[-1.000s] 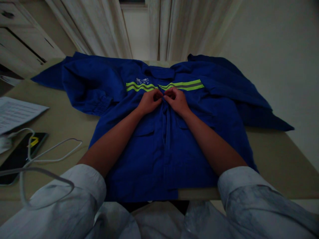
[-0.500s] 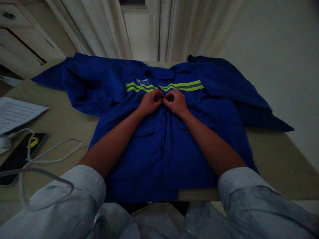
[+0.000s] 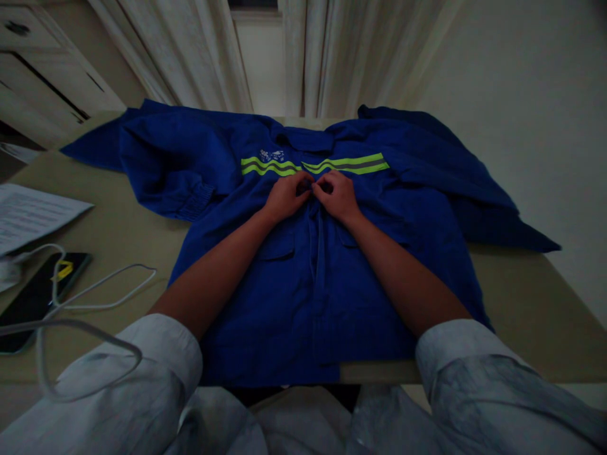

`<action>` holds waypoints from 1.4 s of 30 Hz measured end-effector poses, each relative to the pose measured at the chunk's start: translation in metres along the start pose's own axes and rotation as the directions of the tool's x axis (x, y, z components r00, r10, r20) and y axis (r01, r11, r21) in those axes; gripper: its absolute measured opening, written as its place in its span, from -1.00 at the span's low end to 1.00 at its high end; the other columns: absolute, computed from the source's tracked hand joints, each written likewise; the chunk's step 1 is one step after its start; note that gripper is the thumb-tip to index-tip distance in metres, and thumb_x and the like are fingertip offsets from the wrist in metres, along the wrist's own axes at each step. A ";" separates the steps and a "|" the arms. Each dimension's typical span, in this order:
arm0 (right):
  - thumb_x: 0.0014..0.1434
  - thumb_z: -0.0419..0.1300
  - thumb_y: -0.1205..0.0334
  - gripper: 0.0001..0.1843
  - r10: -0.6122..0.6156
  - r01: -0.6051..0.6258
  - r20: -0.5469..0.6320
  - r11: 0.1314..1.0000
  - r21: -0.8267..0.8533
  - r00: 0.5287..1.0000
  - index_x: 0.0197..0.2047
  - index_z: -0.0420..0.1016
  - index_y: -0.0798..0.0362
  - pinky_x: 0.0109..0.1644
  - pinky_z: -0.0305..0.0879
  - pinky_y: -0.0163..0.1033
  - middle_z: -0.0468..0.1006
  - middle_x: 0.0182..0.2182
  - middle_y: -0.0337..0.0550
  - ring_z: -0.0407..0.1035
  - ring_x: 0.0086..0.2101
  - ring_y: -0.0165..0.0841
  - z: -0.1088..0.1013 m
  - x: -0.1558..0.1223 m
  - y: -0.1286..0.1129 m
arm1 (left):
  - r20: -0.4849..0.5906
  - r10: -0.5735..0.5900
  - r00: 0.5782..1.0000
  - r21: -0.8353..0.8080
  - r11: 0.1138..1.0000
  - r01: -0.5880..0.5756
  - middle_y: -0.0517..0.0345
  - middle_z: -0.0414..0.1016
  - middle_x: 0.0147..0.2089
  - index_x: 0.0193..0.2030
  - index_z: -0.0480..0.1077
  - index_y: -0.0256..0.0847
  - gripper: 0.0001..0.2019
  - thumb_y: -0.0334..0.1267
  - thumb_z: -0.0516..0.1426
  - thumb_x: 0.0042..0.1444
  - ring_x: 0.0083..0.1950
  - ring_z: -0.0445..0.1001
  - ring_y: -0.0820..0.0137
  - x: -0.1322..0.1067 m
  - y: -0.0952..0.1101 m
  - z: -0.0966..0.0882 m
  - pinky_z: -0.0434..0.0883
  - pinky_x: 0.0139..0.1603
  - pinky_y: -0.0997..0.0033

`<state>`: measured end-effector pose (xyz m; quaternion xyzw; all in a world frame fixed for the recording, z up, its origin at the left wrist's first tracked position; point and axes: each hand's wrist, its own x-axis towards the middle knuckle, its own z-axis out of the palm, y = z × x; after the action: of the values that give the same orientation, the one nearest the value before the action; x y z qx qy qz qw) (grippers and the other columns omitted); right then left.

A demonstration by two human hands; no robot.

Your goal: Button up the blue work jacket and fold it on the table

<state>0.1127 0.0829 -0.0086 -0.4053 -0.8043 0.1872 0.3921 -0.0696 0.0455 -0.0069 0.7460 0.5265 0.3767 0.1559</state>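
Observation:
A blue work jacket (image 3: 265, 309) lies spread on the table, collar at the far side and sleeves out to both sides. Yellow-green reflective strips (image 3: 353, 164) cross its chest, and a white print (image 3: 272, 155) sits above the left strip. My left hand (image 3: 287, 197) pinches the jacket's front edge at the centre, just below the strips. Right beside it, fingertips almost touching, my right hand (image 3: 339, 194) pinches the opposite front edge. Whether a button or other fastener is between the fingers is hidden. Below the hands the front placket (image 3: 318, 253) hangs a little apart.
On the left of the table (image 3: 526, 303) lie a dark phone (image 3: 33, 303), a looped white cable (image 3: 114, 305) and printed paper sheets (image 3: 38, 215). Curtains (image 3: 190, 50) hang behind the table. A wall (image 3: 512, 76) rises on the right, and a cabinet (image 3: 42, 69) stands at the far left.
Both hands stay at the same spot on the jacket front, with only slight finger movement. The jacket lies as before.

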 end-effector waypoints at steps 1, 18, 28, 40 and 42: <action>0.24 0.23 0.18 -0.82 -0.003 0.003 -0.004 1.000 -0.005 1.000 -0.40 0.49 0.01 -0.15 0.35 -0.15 0.49 -0.36 -0.15 0.37 -0.33 -0.27 0.000 0.000 0.000 | 0.003 -0.005 1.000 0.027 1.000 0.005 0.12 0.64 -0.21 0.00 0.53 -0.16 -0.75 -0.38 0.22 0.18 -0.21 0.58 0.28 0.000 0.001 0.000 0.47 -0.10 0.29; 0.29 0.18 0.15 -0.70 0.090 -0.091 0.027 0.996 0.027 0.996 -0.40 0.59 0.08 -0.21 0.27 -0.20 0.58 -0.45 -0.16 0.42 -0.40 -0.31 -0.002 0.000 -0.001 | 0.008 -0.029 1.000 0.029 0.999 0.029 0.11 0.68 -0.23 -0.05 0.59 -0.21 -0.72 -0.41 0.21 0.09 -0.22 0.61 0.31 -0.002 0.000 -0.002 0.48 -0.12 0.34; 0.21 0.28 0.19 -0.82 0.109 -0.133 0.163 0.981 0.144 0.981 -0.22 0.69 0.08 -0.18 0.39 -0.20 0.67 -0.36 -0.12 0.50 -0.35 -0.27 -0.004 0.002 0.007 | -0.068 -0.118 0.991 -0.058 0.992 0.115 0.10 0.68 -0.26 -0.17 0.60 -0.21 -0.82 -0.40 0.23 0.08 -0.24 0.62 0.31 0.000 -0.007 -0.001 0.51 -0.13 0.33; 0.22 0.25 0.27 -0.90 -0.012 0.016 0.113 0.999 -0.030 0.993 -0.21 0.60 0.06 -0.14 0.36 -0.16 0.57 -0.27 -0.09 0.40 -0.32 -0.26 -0.002 0.000 0.001 | -0.052 -0.067 0.996 -0.304 0.952 0.048 0.04 0.69 -0.21 -0.16 0.61 -0.28 -0.84 -0.31 0.24 0.14 -0.21 0.63 0.35 0.004 -0.013 -0.001 0.53 -0.11 0.37; 0.25 0.23 0.28 -0.90 -0.044 0.050 0.099 0.997 -0.061 0.994 -0.22 0.58 0.06 -0.13 0.35 -0.16 0.56 -0.23 -0.08 0.40 -0.29 -0.25 -0.003 -0.002 -0.002 | -0.064 -0.065 0.996 -0.325 0.945 0.041 0.03 0.67 -0.24 -0.17 0.60 -0.28 -0.83 -0.25 0.27 0.16 -0.25 0.61 0.36 0.004 -0.013 0.000 0.52 -0.15 0.38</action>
<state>0.1143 0.0803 -0.0067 -0.3890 -0.8373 0.1718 0.3436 -0.0777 0.0543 -0.0132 0.6815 0.4829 0.4809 0.2669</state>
